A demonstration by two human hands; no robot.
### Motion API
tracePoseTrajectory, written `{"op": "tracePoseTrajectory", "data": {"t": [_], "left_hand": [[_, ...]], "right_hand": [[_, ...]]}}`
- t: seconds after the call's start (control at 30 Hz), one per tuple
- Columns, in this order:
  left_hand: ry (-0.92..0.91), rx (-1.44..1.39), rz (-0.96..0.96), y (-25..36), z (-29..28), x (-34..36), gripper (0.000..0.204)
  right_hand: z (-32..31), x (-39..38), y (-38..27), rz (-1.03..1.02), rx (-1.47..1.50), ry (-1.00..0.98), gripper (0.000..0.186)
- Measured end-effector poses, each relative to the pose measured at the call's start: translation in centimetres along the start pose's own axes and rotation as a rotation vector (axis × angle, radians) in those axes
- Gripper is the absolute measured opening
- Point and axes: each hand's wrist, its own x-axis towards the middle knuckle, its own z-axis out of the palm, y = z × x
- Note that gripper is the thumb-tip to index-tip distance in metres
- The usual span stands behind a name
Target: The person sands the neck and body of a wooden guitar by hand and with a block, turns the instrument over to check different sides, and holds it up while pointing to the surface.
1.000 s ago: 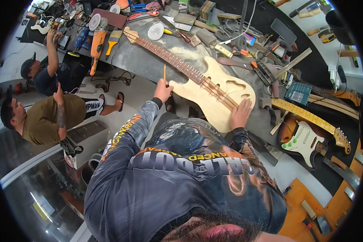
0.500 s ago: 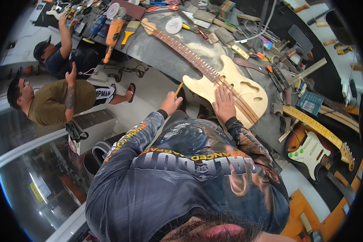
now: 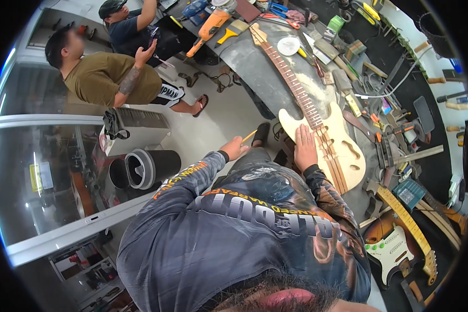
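An unfinished electric guitar [image 3: 342, 130] of pale bare wood, with darker stripes down its body, lies face up on the workbench. Its long fretted neck [image 3: 292, 80] points to the far left. My right hand [image 3: 305, 148] rests flat on the body's near side, fingers together and stretched out. Left of the guitar, over the floor gap, my left hand [image 3: 235, 148] is closed on a thin yellow pencil [image 3: 249, 136]. The pencil's tip stands clear of the guitar's edge. Routed cavities show in the body beyond my right hand.
An orange angle grinder [image 3: 209, 30] and a paintbrush [image 3: 232, 33] lie by the guitar's headstock. Tools and blocks crowd the bench behind. A sunburst guitar [image 3: 395, 249] lies at the right. Two people [image 3: 96, 78] are at the left, near a black bin [image 3: 153, 167].
The view has swung left, so the bench and guitar sit further right. My left hand has drawn the pencil back from the guitar's edge. My right hand stays on the body.
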Motion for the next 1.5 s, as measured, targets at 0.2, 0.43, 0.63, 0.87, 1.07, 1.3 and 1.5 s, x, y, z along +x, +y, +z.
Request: {"op": "tracePoseTrajectory", "data": {"t": [0.2,0.43,0.63,0.87,1.07,1.3,1.5], "left_hand": [[-0.032,0.05,-0.056,-3.5,0.8,-1.2,0.053],[-0.05,0.036,-0.067,-2.0,0.1,0.5,0.049],[0.008,-0.392,0.146,4.9,-0.4,2.9,0.033],[-0.232,-0.929,0.176,16.5,-0.2,1.8,0.018],[-0.366,-0.563,0.349,19.4,-0.7,1.1,0.031],[-0.12,-0.473,0.952,31.6,-19.4,-7.4,0.026],[-0.257,-0.908,1.574,37.1,-31.1,-23.1,0.049]], "right_hand": [[-0.4,1.8,0.0,-0.037,0.0,0.01,0.075],[-1.2,2.0,-0.2,-0.019,0.068,-0.011,0.079],[-1.9,2.4,-0.7,-0.001,0.211,0.072,0.057],[-3.5,0.9,-3.6,0.353,1.136,-0.021,0.026],[-2.1,-2.3,-1.2,0.774,1.613,-0.042,0.024],[-8.0,-5.0,6.1,1.081,1.637,0.337,0.027],[-6.8,-5.9,19.4,1.176,1.463,0.405,0.026]]}}
